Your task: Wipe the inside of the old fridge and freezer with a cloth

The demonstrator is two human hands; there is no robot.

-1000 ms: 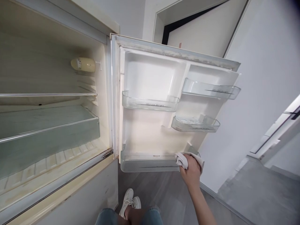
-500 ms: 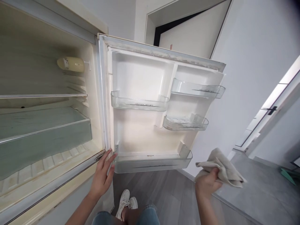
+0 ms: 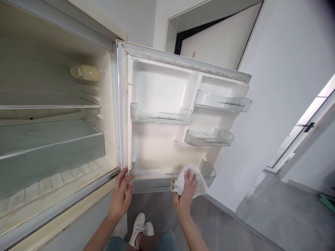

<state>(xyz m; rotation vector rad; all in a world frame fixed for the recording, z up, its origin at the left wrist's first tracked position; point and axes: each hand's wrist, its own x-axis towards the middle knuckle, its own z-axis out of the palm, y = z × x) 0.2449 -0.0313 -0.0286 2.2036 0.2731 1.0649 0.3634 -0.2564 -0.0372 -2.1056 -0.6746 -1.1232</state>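
Note:
The fridge door point(image 3: 157, 150) stands wide open, its inner side facing me, with clear plastic door shelves on it. My right hand point(image 3: 186, 193) has a light cloth point(image 3: 201, 184) under its fingers, over the right part of the bottom door shelf point(image 3: 151, 185). Part of that shelf is hidden behind the cloth. At the lower hinge-side corner of the door, my left hand point(image 3: 121, 193) rests with its fingers apart, fingertips near the shelf's left end. It holds nothing.
On the left is the fridge interior with a glass shelf point(image 3: 49, 106), a greenish drawer point(image 3: 60, 162) and a yellowish lamp cover point(image 3: 89, 73). A wall point(image 3: 267, 87) stands right behind the door. My shoes point(image 3: 140, 225) are on the grey floor point(image 3: 220, 226) below.
My right hand has brought the cloth leftward from beside the door onto the bottom shelf. My left hand stays at the door's lower corner. The view has shifted slightly.

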